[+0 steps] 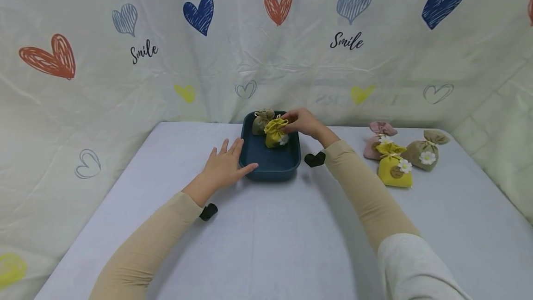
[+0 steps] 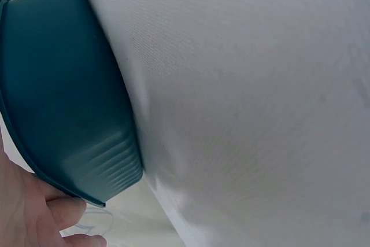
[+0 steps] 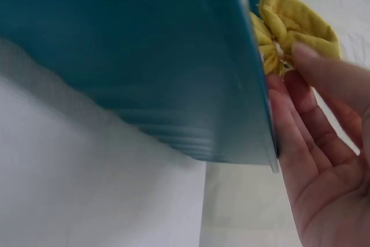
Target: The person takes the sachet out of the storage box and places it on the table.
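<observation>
A teal plastic tub (image 1: 270, 170) stands near the table's back edge. Inside it, toward the back left, is an olive-brown drawstring pouch (image 1: 259, 125). My right hand (image 1: 306, 123) pinches the gathered neck of a yellow drawstring pouch (image 1: 275, 135) with a white flower, just beside the brown one. The right wrist view has the thumb against the yellow cloth (image 3: 298, 21), while the tub wall hides the pouch's lower part. At the tub's left side, my left hand (image 1: 222, 168) spreads its fingers and touches the rim (image 2: 58, 192).
On the right of the table, a pink pouch (image 1: 372, 146), a second yellow pouch (image 1: 393, 175) and a larger brown pouch (image 1: 420, 154) stand close together. Behind the table hangs a white sheet (image 1: 300, 68) printed with hearts. Black wrist pieces (image 1: 314, 159) sit under both forearms.
</observation>
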Demonstrator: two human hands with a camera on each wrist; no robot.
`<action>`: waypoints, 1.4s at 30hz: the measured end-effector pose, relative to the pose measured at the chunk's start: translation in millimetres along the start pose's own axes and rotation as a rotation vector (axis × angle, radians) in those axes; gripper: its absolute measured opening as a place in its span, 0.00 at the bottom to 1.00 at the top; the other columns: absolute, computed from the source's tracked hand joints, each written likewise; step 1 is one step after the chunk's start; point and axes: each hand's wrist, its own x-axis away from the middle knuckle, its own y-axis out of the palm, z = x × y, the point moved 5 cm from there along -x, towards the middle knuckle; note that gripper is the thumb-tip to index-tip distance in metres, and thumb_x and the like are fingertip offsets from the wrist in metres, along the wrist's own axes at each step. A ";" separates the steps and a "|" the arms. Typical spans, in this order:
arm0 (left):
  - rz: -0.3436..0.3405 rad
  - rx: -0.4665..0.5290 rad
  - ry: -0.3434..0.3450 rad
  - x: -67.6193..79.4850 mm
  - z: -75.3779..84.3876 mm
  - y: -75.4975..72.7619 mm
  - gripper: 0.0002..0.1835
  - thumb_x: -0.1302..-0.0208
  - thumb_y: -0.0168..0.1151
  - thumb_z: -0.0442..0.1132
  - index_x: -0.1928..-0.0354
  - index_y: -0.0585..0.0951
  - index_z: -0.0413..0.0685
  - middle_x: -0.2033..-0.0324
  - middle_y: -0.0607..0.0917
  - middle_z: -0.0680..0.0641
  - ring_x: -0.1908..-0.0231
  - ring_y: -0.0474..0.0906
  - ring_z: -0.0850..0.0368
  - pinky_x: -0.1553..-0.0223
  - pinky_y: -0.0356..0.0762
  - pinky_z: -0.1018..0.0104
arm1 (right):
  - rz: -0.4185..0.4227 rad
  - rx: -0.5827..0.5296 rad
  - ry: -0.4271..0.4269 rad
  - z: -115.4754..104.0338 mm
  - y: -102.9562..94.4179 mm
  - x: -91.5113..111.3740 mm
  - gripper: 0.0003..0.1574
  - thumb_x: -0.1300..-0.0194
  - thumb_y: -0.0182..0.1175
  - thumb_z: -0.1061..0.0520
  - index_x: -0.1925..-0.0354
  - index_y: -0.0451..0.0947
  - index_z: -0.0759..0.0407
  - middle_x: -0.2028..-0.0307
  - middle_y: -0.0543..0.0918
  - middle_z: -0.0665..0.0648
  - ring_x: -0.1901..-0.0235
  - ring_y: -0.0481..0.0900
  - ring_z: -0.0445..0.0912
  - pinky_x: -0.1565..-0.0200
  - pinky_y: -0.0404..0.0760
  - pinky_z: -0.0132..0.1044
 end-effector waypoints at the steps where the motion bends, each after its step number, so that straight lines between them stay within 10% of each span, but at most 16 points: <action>1: 0.000 0.002 0.000 0.0 -0.1 -0.1 0.54 0.29 0.42 0.76 0.17 0.45 0.45 0.19 0.49 0.43 0.21 0.39 0.37 0.27 0.44 0.33 | -0.011 0.003 -0.013 0.0 0.0 0.1 0.28 0.30 0.66 0.64 0.34 0.75 0.68 0.47 0.81 0.67 0.50 0.83 0.54 0.44 0.81 0.46; 18: 0.006 0.012 -0.004 -1.3 -0.1 -0.5 0.54 0.29 0.42 0.76 0.17 0.45 0.44 0.19 0.49 0.43 0.21 0.39 0.38 0.27 0.44 0.33 | -0.085 0.141 -0.038 -9.4 3.1 0.2 0.33 0.29 0.67 0.56 0.32 0.73 0.70 0.40 0.80 0.67 0.46 0.81 0.55 0.42 0.79 0.48; 42: -0.011 0.016 -0.012 -0.7 0.3 0.7 0.54 0.29 0.42 0.76 0.17 0.45 0.45 0.19 0.48 0.44 0.21 0.38 0.38 0.27 0.43 0.34 | 0.013 -0.052 0.026 -8.9 2.7 5.7 0.25 0.28 0.65 0.56 0.39 0.80 0.70 0.40 0.79 0.67 0.43 0.81 0.58 0.39 0.78 0.49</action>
